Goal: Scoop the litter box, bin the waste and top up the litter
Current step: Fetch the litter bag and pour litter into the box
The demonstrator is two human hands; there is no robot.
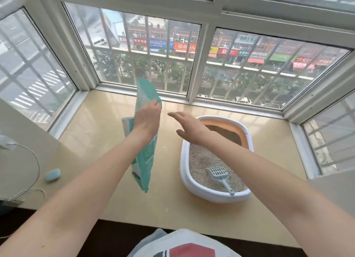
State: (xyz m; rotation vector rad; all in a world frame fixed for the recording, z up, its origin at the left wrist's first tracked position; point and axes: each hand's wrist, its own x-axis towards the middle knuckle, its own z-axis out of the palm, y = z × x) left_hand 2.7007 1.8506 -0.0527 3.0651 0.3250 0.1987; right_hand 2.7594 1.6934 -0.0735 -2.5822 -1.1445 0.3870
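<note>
I am looking down on a pale, glossy bay-window sill (107, 141) with barred windows and a street of shopfronts beyond. At the far left a white cable (28, 187) loops beside a small blue-green case (53, 174). Next comes my left hand (147, 120), fingers curled round the side of the teal litter bag (145, 141), holding it upright, clear of the sill and just beside the litter box. My right hand (187, 125) is open, fingers straight, reaching across toward the bag and holding nothing. To the right sits the white litter box (184, 160), on the sill, with grey litter (199, 160) inside and the blue scoop (221, 175) lying in it. At the bottom edge a white bag (184, 243) shows.

I judge the top-up is in hand. To do it well I would steady the bag's base with the free hand, bring the mouth over the box, lift the scoop out first, and tip slowly so the grains land inside.
</note>
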